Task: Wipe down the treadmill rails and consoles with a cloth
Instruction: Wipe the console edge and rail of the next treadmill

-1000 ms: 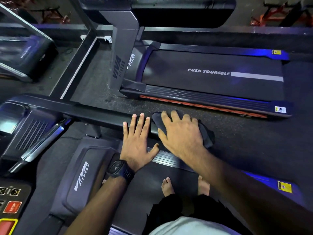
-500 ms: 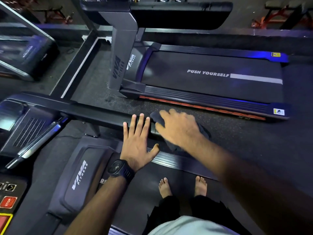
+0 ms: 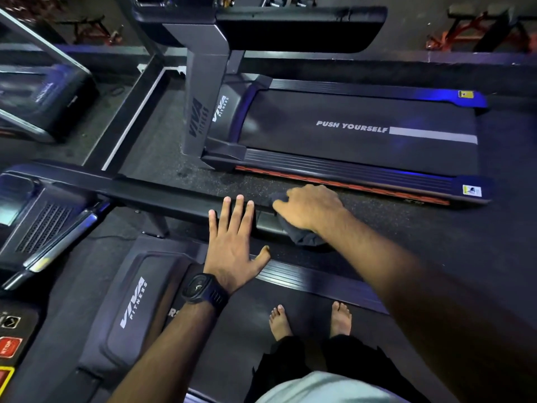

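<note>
From the head view, the person stands barefoot on a treadmill belt (image 3: 232, 315), both feet (image 3: 280, 322) side by side near the belt's right edge. The black rail (image 3: 162, 196) of this treadmill runs from the console (image 3: 43, 225) at the left across to the middle of the picture.

The left grip (image 3: 232, 245) lies flat on the rail near its free end, fingers straight and spread and the thumb stretched out to the side, so it is open and holds nothing. A dark watch (image 3: 205, 287) sits on that wrist.

The right grip (image 3: 311, 207) is just beside the left one, at the very end of the rail. Its fingers are bent down over a dark cloth (image 3: 305, 237), closed on it and holding it against the rail end. Most of the cloth is hidden under the palm, and a bunched part hangs out below the wrist.

A red stop button (image 3: 10, 346) shows on the console at the lower left edge. Beyond the rail, across a strip of dark speckled floor (image 3: 436, 228), stands a second treadmill (image 3: 363, 146) with "PUSH YOURSELF" printed on its belt.
</note>
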